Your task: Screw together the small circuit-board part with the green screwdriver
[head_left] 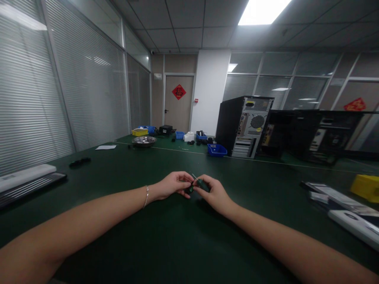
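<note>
My right hand (214, 196) is closed around the dark green handle of a screwdriver (203, 185), whose thin metal shaft points up and to the left. Just left of it, my left hand (173, 184) pinches a small dark part (190, 189); the fingers cover much of it, and its kind cannot be made out. Both hands are close together, low over the green tabletop (166, 236). A thin bracelet (146, 196) circles my left wrist.
A black computer tower (233, 122) stands at the back right, with a blue bin (217, 150) beside it. At the back left are a metal bowl (144, 142) and a yellow bin (139, 132). Flat white and black items (26, 177) lie far left; a yellow box (365, 188) sits far right.
</note>
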`<action>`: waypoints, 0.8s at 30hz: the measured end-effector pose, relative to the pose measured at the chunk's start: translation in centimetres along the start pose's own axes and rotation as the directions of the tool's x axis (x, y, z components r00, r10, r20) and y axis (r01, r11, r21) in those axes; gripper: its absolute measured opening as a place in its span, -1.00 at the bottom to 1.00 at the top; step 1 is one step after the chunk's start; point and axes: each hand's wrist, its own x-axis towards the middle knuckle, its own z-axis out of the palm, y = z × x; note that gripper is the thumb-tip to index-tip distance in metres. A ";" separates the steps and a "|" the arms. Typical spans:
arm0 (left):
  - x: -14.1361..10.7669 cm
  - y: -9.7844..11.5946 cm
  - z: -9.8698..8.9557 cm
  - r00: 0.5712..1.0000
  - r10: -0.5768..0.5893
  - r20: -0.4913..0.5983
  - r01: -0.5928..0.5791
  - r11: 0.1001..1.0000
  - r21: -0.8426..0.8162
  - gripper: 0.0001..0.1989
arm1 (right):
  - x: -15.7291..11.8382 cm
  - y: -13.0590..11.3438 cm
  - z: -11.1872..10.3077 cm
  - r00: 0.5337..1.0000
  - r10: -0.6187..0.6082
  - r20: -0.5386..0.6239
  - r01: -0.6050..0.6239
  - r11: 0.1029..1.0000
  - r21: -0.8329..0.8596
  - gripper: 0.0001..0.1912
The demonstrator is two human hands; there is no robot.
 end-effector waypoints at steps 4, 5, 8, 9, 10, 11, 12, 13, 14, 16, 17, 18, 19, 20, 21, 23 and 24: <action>0.0 0.0 0.1 1.000 -0.006 -0.010 0.006 1.000 0.006 -0.72 | 0.0 0.4 0.2 1.000 -0.018 -0.016 0.018 1.000 -0.021 -0.90; 0.0 0.0 0.1 1.000 -0.003 -0.012 0.003 1.000 0.006 -0.71 | 0.0 0.5 0.2 1.000 -0.016 -0.020 0.016 1.000 -0.024 -0.90; 0.2 -0.4 0.0 1.000 0.008 -0.015 -0.007 1.000 0.012 -0.68 | 0.0 0.6 0.3 1.000 -0.014 -0.018 0.014 1.000 -0.020 -0.89; 0.2 -0.5 -0.1 1.000 0.015 -0.011 -0.014 1.000 0.020 -0.65 | -0.1 0.6 0.3 1.000 -0.015 -0.015 0.015 1.000 -0.015 -0.88; 0.2 -0.5 -0.1 1.000 0.020 0.001 -0.020 0.999 0.031 -0.62 | -0.1 0.6 0.4 1.000 -0.016 -0.012 0.016 1.000 -0.008 -0.88; 0.2 -0.6 -0.1 1.000 0.025 0.013 -0.025 0.999 0.043 -0.60 | -0.1 0.5 0.4 1.000 -0.017 -0.009 0.017 1.000 0.000 -0.88; 0.2 -0.6 -0.1 0.999 0.030 0.023 -0.032 0.998 0.055 -0.58 | -0.1 0.4 0.4 1.000 -0.017 -0.006 0.017 1.000 0.009 -0.87; 0.2 -0.6 -0.1 0.999 0.035 0.031 -0.037 0.997 0.065 -0.57 | -0.1 0.4 0.5 1.000 -0.015 -0.006 0.015 1.000 0.020 -0.87; 0.1 -0.5 0.0 0.999 0.037 0.038 -0.040 0.997 0.073 -0.58 | -0.1 0.4 0.5 1.000 -0.012 -0.007 0.012 0.999 0.031 -0.87; 0.1 -0.4 0.1 0.998 0.044 0.048 -0.047 0.996 0.076 -0.61 | -0.1 0.5 0.5 1.000 -0.006 -0.016 0.007 0.999 0.054 -0.86; 0.1 -0.4 0.2 0.998 0.049 0.049 -0.052 0.996 0.073 -0.61 | 0.0 0.5 0.5 1.000 -0.003 -0.028 0.005 0.998 0.067 -0.85; 0.2 -0.4 0.1 0.998 0.054 0.043 -0.057 0.996 0.072 -0.61 | 0.0 0.6 0.5 0.999 0.000 -0.041 0.003 0.997 0.080 -0.83; 0.3 -0.4 0.0 0.998 0.063 0.023 -0.065 0.995 0.072 -0.61 | 0.0 0.8 0.4 0.998 0.004 -0.055 0.001 0.996 0.088 -0.82; 0.5 -0.5 -0.3 0.997 0.075 -0.012 -0.074 0.994 0.078 -0.62 | 0.1 0.9 0.3 0.998 0.009 -0.069 -0.003 0.996 0.087 -0.81; 0.8 -0.5 -0.8 0.995 0.088 -0.057 -0.082 0.993 0.090 -0.63 | 0.1 1.0 0.2 0.996 0.018 -0.085 -0.011 0.997 0.078 -0.80; 1.3 -0.3 -2.6 0.977 0.123 -0.172 -0.103 0.987 0.122 -0.65 | 0.1 1.2 -0.1 0.994 0.047 -0.097 -0.043 0.998 0.050 -0.79; 1.5 -0.2 -3.8 0.960 0.145 -0.238 -0.117 0.985 0.129 -0.66 | 0.1 1.2 -0.2 0.993 0.066 -0.093 -0.063 0.997 0.041 -0.80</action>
